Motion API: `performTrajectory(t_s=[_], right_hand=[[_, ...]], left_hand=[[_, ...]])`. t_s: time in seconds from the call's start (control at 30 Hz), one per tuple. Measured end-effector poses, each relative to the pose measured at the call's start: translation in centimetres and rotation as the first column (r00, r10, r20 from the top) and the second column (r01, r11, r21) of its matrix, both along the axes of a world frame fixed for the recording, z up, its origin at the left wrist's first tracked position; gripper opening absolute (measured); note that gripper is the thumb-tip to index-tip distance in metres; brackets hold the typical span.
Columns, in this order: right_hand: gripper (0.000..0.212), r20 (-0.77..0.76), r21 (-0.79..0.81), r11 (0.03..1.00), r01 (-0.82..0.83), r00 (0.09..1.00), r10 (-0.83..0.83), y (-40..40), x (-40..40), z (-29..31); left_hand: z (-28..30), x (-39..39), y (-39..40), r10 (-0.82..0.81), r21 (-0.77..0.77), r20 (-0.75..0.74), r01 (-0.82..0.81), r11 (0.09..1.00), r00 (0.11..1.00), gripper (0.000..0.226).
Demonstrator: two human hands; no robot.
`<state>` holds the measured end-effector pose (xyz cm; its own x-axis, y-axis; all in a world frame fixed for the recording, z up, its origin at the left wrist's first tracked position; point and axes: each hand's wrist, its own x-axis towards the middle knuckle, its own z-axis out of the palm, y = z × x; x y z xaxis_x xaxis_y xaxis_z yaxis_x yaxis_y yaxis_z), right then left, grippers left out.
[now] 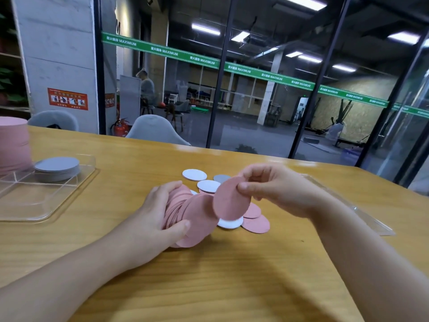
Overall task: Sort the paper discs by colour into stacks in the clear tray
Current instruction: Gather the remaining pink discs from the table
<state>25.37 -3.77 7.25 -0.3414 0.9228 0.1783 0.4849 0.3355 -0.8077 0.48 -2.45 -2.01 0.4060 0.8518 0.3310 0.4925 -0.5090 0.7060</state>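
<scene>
I'm working over the desk, with the clear tray well off to my left, already holding a grey stack and a tall pink stack. My left hand grips a fanned bundle of pink discs; my right hand pinches a single pink disc by its edge. I'd lay it square onto the bundle, then tighten the fan before carrying it over. White discs and one grey disc lie loose beyond.
</scene>
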Motion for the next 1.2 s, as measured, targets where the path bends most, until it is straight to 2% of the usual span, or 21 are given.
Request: performTrajectory(t_s=[0.07, 0.13, 0.43, 0.53, 0.6, 0.67, 0.7, 0.77, 0.93, 1.0, 1.13, 1.2], right_hand=[[0.004, 0.212, 0.010, 0.999, 0.053, 0.976, -0.054, -0.3, -1.2, -0.6], [0.007, 0.342, 0.092, 0.991, 0.096, 0.932, -0.122, -0.5, -2.6, -1.3], [0.023, 0.397, 0.193, 0.980, 0.053, 0.909, -0.128, -1.1, -5.1, -2.6], [0.023, 0.332, 0.299, 0.935, 0.193, 0.897, -0.291, 0.0, -4.0, -2.7], [0.028, 0.332, 0.361, 0.876, 0.320, 0.834, -0.441, 1.7, -2.4, -3.6], [0.041, 0.454, 0.301, 0.861, 0.409, 0.733, -0.507, 3.2, -0.4, -5.3], [0.043, 0.512, 0.227, 0.874, 0.429, 0.711, -0.481, 3.6, 0.5, -6.2], [0.032, 0.543, 0.105, 0.906, 0.410, 0.740, -0.398, 3.9, 1.8, -7.6], [0.030, 0.476, 0.022, 0.954, 0.297, 0.836, -0.272, 3.0, 1.6, -6.6], [0.031, 0.511, 0.010, 0.957, 0.291, 0.821, -0.255, 2.9, 1.4, -6.2], [0.052, 0.537, -0.012, 0.937, 0.348, 0.793, -0.288, 3.1, 1.0, -5.9], [0.053, 0.542, -0.017, 0.922, 0.387, 0.778, -0.317, 3.0, 0.7, -5.8]], left_hand=[[-0.1, 0.0, 0.0, 0.001, -0.010, 0.004, -0.001, 1.000, 1.000, 0.074], [-0.1, -0.1, 0.0, -0.002, -0.003, -0.003, 0.002, 1.000, 1.000, 0.077], [-0.1, -0.1, 0.0, 0.017, 0.011, -0.032, -0.017, 1.000, 0.999, 0.094], [-0.1, -0.1, 0.0, 0.023, 0.016, -0.065, -0.023, 1.000, 0.998, 0.097], [0.0, -0.1, -0.1, 0.032, 0.013, -0.072, -0.031, 0.999, 0.997, 0.091], [0.0, 0.0, -0.1, 0.037, 0.010, -0.071, -0.036, 0.999, 0.997, 0.085], [0.0, 0.0, -0.1, 0.039, 0.007, -0.069, -0.038, 0.999, 0.997, 0.085], [0.0, 0.0, -0.1, 0.043, 0.005, -0.070, -0.042, 0.999, 0.997, 0.085], [0.0, 0.0, -0.2, 0.041, 0.014, -0.079, -0.040, 0.999, 0.996, 0.085], [0.0, 0.0, -0.2, 0.043, 0.018, -0.081, -0.042, 0.999, 0.996, 0.085], [0.1, 0.0, -0.3, 0.044, 0.012, -0.081, -0.043, 0.999, 0.996, 0.085], [0.0, -0.1, -0.3, 0.045, 0.012, -0.082, -0.044, 0.999, 0.996, 0.085]])
